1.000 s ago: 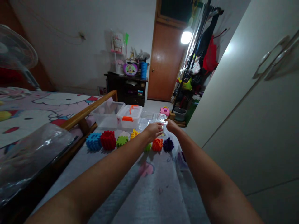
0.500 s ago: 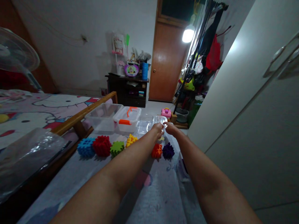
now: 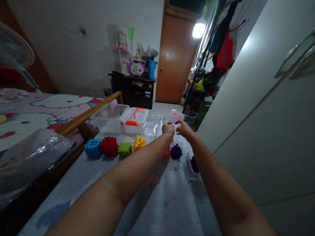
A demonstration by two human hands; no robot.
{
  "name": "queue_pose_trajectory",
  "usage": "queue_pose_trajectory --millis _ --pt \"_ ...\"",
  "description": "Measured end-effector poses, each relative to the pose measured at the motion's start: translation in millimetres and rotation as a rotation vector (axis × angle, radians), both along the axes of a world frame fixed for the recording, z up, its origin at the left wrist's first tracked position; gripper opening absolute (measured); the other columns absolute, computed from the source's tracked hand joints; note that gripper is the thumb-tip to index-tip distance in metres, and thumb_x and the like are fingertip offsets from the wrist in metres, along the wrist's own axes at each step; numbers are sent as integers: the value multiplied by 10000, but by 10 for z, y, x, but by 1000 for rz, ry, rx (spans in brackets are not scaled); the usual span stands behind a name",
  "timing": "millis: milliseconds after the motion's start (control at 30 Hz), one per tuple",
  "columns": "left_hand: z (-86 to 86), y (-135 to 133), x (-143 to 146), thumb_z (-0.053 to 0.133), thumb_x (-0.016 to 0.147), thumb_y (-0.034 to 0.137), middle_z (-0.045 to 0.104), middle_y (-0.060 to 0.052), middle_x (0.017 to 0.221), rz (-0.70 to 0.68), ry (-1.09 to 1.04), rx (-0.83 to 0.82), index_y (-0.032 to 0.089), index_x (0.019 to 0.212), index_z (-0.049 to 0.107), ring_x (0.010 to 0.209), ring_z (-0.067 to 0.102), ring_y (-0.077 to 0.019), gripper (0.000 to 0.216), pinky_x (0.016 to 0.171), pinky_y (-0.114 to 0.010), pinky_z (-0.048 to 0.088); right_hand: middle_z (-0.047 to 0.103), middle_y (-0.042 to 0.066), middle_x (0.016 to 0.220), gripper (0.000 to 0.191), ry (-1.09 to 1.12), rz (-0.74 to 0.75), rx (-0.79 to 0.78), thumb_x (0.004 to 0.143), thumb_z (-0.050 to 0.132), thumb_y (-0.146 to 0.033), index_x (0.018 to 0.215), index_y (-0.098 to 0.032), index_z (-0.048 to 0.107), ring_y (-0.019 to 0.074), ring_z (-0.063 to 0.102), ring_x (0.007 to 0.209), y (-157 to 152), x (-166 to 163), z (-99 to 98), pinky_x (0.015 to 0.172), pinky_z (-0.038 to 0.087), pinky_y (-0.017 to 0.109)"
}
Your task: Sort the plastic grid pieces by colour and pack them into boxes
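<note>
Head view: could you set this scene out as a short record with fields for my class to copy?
Left hand: near a clear plastic piece; grip unclear
Right hand: near the same piece; grip unclear
Visible row, left to right: blue toothed block, red block, green block, yellow block, orange block (partly hidden), dark purple block
Beyond the row: open clear box, left; orange-handled box, right
Right of the row: plastic tub holding dark purple pieces
</note>
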State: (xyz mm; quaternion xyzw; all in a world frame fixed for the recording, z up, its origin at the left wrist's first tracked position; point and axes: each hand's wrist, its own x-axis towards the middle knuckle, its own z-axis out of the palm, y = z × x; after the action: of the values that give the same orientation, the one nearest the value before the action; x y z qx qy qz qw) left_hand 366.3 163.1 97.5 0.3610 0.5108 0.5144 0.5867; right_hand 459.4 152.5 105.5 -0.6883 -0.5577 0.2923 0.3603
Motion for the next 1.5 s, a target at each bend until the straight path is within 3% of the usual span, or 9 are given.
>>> queue_pose_trajectory --millis 167,300,367,500,633,800,1000,1267,1500 --pt "228 -369 -238 625 811 111 548 29 797 33 21 231 186 924 595 729 544 -94 139 691 -195 436 478 -74 614 380 157 59 213 666 527 -121 1030 -216 579 102 521 556 -528 -147 353 530 488 201" --pt "295 -855 -681 598 817 199 493 40 750 -39 -8 515 191 924 579 684 519 -104 109 665 -217 438 515 -45 757 389 268 147 327 737 579 -217 1124 -246 601 115 577 670 -1134 -419 399 606 531 237" --pt "292 -1125 -984 612 806 244 515 33 782 -100 16 555 197 926 582 710 525 -111 132 685 -226 442 560 -8 902 408 278 231 360 788 582 -225 1194 -263 595 122 606 756 -1471 -575 316 683 545 269" --pt "210 -1583 -1654 613 810 310 511 43 754 -222 96 449 207 925 550 692 512 -122 167 663 -235 423 567 59 1161 420 253 474 447 868 508 -150 1262 -281 570 143 635 905 -2135 -813 6 784 532 310" --pt "-35 -1858 -2240 602 831 343 498 43 729 -455 266 308 200 901 555 662 467 -121 165 634 -238 390 623 43 912 265 68 552 392 883 470 -101 1021 -217 664 151 615 847 -2582 -803 -377 769 495 292" --pt "-442 -1993 -2624 626 816 368 525 31 779 -610 260 186 218 955 513 719 518 -146 233 665 -265 429 638 57 825 151 -254 213 211 873 498 -160 855 -171 648 172 602 753 -2647 -527 -705 721 449 294" --pt "-720 -1925 -2614 696 716 323 574 31 808 -456 107 4 251 1119 403 673 586 -162 503 607 -278 457 691 89 853 196 -477 -119 -14 872 489 -212 833 -162 675 206 633 792 -2526 -258 -744 735 412 294" --pt "-795 -1910 -2591 723 733 384 604 6 780 -442 114 -8 212 1107 532 665 587 -156 453 597 -260 445 731 88 913 202 -680 -140 -98 868 527 -255 871 -187 718 227 635 902 -2457 -129 -817 854 348 337" --pt "-873 -1926 -2607 731 758 431 638 -22 847 -448 72 -20 207 1122 541 692 603 -163 468 612 -264 454 743 84 916 233 -681 -101 -123 898 496 -272 865 -197 714 237 633 940 -2351 -88 -759 936 291 385"
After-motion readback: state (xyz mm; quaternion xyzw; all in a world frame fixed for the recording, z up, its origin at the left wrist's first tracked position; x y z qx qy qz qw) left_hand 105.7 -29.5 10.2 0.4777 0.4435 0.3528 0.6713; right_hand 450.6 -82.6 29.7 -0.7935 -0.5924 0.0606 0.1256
